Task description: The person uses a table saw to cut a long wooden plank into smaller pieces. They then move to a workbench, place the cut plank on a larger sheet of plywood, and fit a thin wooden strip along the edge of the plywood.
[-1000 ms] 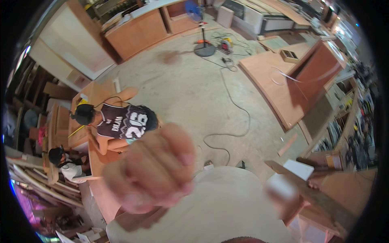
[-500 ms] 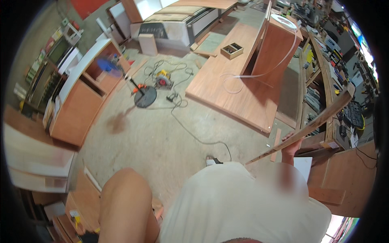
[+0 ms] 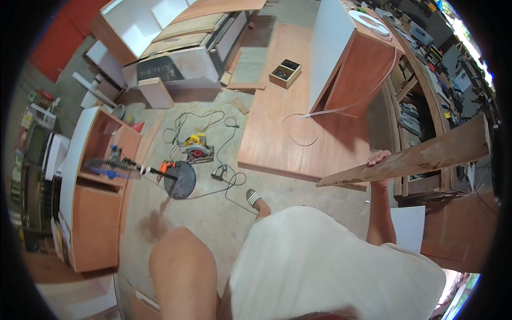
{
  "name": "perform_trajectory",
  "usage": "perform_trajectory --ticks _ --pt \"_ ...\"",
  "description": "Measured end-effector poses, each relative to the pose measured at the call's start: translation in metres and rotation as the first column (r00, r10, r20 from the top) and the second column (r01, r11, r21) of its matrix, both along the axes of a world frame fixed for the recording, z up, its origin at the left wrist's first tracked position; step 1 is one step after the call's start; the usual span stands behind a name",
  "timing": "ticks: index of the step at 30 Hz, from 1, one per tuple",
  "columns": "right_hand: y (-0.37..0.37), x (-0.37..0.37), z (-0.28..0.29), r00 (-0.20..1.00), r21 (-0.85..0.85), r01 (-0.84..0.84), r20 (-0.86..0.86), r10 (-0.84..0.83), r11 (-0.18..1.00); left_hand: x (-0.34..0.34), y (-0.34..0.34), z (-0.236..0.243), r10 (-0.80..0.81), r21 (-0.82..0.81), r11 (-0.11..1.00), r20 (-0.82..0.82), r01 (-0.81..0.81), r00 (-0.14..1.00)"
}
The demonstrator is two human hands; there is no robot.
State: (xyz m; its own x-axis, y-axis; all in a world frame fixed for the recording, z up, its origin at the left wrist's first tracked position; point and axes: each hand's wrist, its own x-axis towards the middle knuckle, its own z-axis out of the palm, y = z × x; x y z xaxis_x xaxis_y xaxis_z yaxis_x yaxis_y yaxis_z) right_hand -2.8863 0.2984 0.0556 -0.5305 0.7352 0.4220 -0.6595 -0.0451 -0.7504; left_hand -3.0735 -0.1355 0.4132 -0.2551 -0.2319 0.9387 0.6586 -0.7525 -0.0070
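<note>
My right hand (image 3: 379, 160) grips a long, narrow wooden plank (image 3: 431, 151) over its upper edge, fingers wrapped round it. The plank slants from the floor area at centre right up toward the right rim, across the front corner of a large plywood panel (image 3: 298, 154). My left hand is not in view. My bare knee (image 3: 181, 256) and pale clothing (image 3: 320, 256) fill the lower part, and a foot in a striped sandal (image 3: 253, 198) rests on the concrete floor.
A standing fan (image 3: 178, 181), an orange tool (image 3: 166, 168), a circular saw (image 3: 198, 149) and looped cords lie ahead. Wooden cabinets (image 3: 96, 224) stand left. The panel bears an upright cabinet (image 3: 346, 80) and a small parts box (image 3: 285, 73). A cluttered workbench (image 3: 437, 114) lines the right.
My view has swung right, so the two co-workers have left it. My left hand, close before the camera earlier, is out of view. The plank in my right hand now sits farther forward.
</note>
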Motion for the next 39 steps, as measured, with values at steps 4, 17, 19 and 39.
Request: perform_trajectory --ticks 4,17,19,39 --pt "0.023 -0.062 0.026 1.000 0.124 0.008 -0.001 -0.008 0.992 -0.134 0.047 0.013 -0.083 0.023 0.996 0.046 0.082 0.995" --pt "0.140 -0.308 -0.019 0.984 0.103 0.151 0.080 -0.160 0.983 -0.450 0.270 -0.026 0.067 -0.324 0.940 0.485 0.107 0.872" --pt "0.189 -0.358 -0.036 0.992 0.039 0.098 0.080 -0.100 0.994 -0.509 0.313 -0.032 0.059 -0.368 0.922 0.439 0.119 0.896" --pt "0.559 -0.705 0.115 0.997 0.043 0.036 0.070 -0.039 0.998 -0.941 0.695 -0.012 -0.274 -0.670 0.693 0.099 0.267 0.957"
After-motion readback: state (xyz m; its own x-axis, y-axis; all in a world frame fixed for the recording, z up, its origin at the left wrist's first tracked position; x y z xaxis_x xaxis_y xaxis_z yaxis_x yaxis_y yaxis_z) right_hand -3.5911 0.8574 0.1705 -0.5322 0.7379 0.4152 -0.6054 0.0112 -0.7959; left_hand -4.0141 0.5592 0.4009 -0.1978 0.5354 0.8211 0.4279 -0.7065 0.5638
